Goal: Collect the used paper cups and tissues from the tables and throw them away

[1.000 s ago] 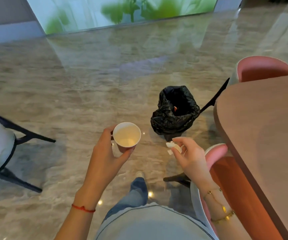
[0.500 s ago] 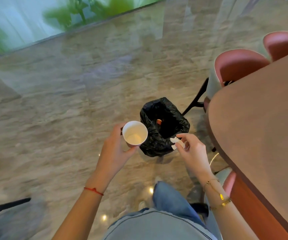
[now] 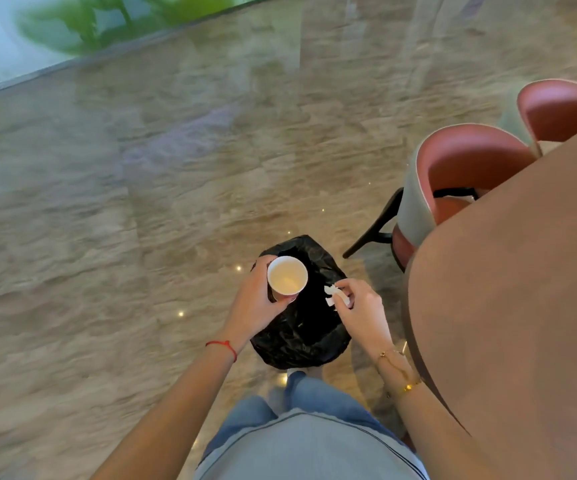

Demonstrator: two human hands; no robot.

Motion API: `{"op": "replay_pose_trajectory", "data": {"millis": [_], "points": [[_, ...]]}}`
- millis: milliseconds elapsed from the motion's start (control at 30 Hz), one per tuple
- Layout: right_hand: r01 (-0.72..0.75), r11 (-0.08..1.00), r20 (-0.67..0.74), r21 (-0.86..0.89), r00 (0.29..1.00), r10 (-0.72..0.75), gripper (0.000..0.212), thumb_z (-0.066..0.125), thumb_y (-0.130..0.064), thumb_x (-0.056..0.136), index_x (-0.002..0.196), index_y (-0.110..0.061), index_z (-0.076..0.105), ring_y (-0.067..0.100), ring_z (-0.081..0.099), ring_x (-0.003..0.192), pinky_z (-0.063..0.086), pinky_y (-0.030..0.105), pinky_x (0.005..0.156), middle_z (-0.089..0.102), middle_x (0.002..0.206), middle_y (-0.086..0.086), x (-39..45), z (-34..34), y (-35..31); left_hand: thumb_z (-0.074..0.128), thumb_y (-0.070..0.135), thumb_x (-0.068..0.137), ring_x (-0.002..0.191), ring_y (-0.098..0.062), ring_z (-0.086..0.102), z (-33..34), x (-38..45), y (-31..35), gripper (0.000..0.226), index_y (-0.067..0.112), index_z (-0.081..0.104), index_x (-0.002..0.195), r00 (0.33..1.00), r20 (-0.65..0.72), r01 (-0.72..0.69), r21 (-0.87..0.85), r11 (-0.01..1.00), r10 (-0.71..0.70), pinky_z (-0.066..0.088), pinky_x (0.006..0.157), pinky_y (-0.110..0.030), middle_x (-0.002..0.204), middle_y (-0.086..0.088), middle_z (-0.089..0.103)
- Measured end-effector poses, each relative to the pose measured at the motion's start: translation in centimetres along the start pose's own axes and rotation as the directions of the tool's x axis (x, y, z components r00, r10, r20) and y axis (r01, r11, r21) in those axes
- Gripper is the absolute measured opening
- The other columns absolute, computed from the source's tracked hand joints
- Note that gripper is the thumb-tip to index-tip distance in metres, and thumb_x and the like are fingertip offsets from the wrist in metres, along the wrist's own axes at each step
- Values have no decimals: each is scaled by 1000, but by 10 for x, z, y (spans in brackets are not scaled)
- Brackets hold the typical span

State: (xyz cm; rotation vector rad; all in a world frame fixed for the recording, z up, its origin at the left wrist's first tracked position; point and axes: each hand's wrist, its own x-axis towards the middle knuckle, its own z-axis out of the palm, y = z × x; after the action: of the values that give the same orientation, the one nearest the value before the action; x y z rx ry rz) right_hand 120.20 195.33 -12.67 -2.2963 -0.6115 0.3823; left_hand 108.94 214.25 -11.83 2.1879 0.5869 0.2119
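left hand (image 3: 257,299) is wrapped around the side of a white paper cup (image 3: 287,276), fingers curled on its wall, thumb on the near side. the cup is upright, mouth open to the camera, interior pale with a faint yellowish tint at the bottom; whether any liquid remains cannot be told. the cup sits directly over the opening of a bin lined with a black plastic bag (image 3: 302,332).

right hand (image 3: 360,306) is pinched closed on a small crumpled white tissue (image 3: 335,295), held between thumb and fingertips. the tissue hangs over the right side of the bag's mouth, just beside the cup but not touching it.

the bag stands on a glossy stone-patterned floor (image 3: 141,209), its rim crumpled and its interior dark; contents are not discernible.

left wrist carries a red string bracelet (image 3: 223,346). right wrist carries a thin gold chain bracelet (image 3: 401,375).

a brown table (image 3: 522,306) fills the right side of the view, its curved edge near the right forearm. two pink upholstered chairs (image 3: 467,168) are tucked against its far side, one behind the other.

the person's light blue jeans (image 3: 315,403) and grey top (image 3: 308,448) show at the bottom edge. a blurred green plant image (image 3: 107,19) lies along the wall at upper left.
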Motion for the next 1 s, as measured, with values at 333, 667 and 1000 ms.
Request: {"op": "replay_pose_trajectory", "data": {"millis": [333, 667, 1000], "points": [[-159, 980, 233, -120, 955, 183, 33, 59, -23, 91, 124, -15, 58, 12, 56, 85, 51, 31, 81, 60, 119, 3, 87, 31, 32, 72, 18, 84, 131, -23, 44, 33, 87, -36, 70, 11, 35, 143, 952, 224, 200, 57, 978, -208, 39, 103, -33, 142, -8, 46], [-62, 996, 116, -70, 991, 70, 37, 59, -27, 93, 129, -20, 56, 9, 55, 110, 45, 23, 89, 59, 120, -5, 79, 3, 11, 55, 29, 96, 80, -23, 64, -33, 69, -36, 43, 21, 45, 137, 982, 175, 17, 297, 955, -72, 53, 72, -39, 132, -1, 55], [-45, 997, 8, -65, 999, 45, 39, 58, -27, 93, 132, -22, 54, 9, 50, 120, 45, 34, 103, 58, 127, -6, 36, -24, -10, 54, 34, 96, 66, -16, 63, -70, 46, -21, 37, 25, 51, 131, 993, 116, -47, 323, 945, 10, 50, 67, -31, 134, 4, 55]]}}
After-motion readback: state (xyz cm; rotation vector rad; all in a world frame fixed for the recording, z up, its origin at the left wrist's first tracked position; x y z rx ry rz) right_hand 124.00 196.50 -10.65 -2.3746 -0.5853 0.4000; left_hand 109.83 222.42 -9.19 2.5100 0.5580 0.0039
